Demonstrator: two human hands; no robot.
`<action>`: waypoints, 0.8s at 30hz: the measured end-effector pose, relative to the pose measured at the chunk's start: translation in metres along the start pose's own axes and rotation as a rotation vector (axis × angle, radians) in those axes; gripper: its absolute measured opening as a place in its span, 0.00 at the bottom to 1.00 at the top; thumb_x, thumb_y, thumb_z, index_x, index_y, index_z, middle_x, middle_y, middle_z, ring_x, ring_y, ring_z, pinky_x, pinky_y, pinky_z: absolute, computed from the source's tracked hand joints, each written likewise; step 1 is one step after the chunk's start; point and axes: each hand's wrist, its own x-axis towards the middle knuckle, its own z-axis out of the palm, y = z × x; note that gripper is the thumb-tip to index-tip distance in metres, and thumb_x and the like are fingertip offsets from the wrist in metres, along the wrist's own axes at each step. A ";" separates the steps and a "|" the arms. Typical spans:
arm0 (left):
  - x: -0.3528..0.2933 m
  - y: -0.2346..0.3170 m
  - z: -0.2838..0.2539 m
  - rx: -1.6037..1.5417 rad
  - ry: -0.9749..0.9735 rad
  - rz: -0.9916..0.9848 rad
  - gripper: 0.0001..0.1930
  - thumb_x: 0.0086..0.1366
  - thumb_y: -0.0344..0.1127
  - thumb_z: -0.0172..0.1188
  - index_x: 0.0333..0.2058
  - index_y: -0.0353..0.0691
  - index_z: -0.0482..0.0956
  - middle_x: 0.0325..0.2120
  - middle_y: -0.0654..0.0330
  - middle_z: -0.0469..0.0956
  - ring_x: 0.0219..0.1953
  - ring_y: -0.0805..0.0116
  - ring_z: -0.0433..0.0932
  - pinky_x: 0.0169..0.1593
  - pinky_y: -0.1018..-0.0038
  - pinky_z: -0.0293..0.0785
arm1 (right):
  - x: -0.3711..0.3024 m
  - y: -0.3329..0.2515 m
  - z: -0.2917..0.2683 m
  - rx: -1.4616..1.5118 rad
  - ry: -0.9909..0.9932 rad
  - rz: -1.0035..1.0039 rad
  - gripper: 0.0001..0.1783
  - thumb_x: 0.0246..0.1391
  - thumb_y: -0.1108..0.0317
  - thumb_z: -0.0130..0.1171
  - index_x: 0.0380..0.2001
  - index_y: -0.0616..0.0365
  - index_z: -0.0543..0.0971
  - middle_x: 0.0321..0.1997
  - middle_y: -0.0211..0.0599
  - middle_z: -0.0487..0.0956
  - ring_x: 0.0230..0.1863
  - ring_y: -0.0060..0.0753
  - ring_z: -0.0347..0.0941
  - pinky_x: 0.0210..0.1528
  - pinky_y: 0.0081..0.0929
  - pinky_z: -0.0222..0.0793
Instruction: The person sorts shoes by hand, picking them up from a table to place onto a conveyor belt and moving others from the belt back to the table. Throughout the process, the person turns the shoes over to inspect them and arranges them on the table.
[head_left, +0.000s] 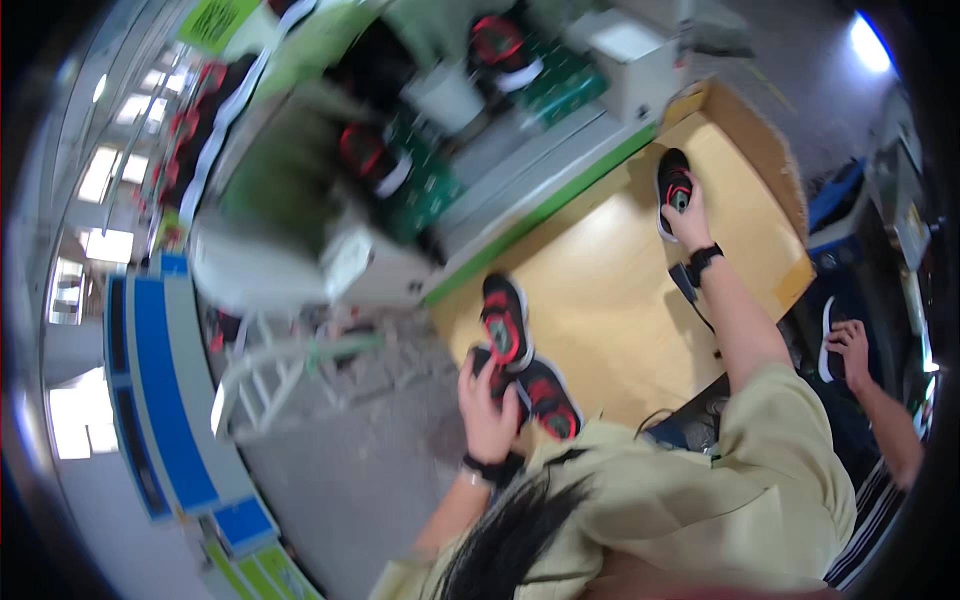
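On the far right part of the pale wooden table (600,290), my right hand (690,218) grips a black sneaker (674,165) with a red-edged opening and a white sole. My left hand (486,408) is at the table's left edge, its fingers and thumb curled round another dark sneaker (482,358), mostly hidden by the hand. Touching or close beside it lie two more black-and-red sneakers, an upper one (508,322) and a lower one (550,400). Both my wrists carry dark bands.
A machine (540,165) with a green-edged front borders the table; sneakers (497,42) sit on its green pads (560,90). Cardboard (760,150) walls the table's right side. At right, another person's hand (850,350) holds a dark, white-soled shoe (828,340). A dark cable (700,312) lies near my right forearm.
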 end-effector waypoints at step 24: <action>-0.089 -0.034 -0.087 -1.217 0.296 -0.585 0.42 0.55 0.22 0.68 0.66 0.42 0.56 0.59 0.58 0.67 0.62 0.65 0.66 0.67 0.65 0.60 | -0.232 -0.202 0.176 -0.062 -0.709 -0.203 0.59 0.38 0.53 0.77 0.69 0.59 0.54 0.67 0.71 0.55 0.73 0.67 0.46 0.72 0.46 0.48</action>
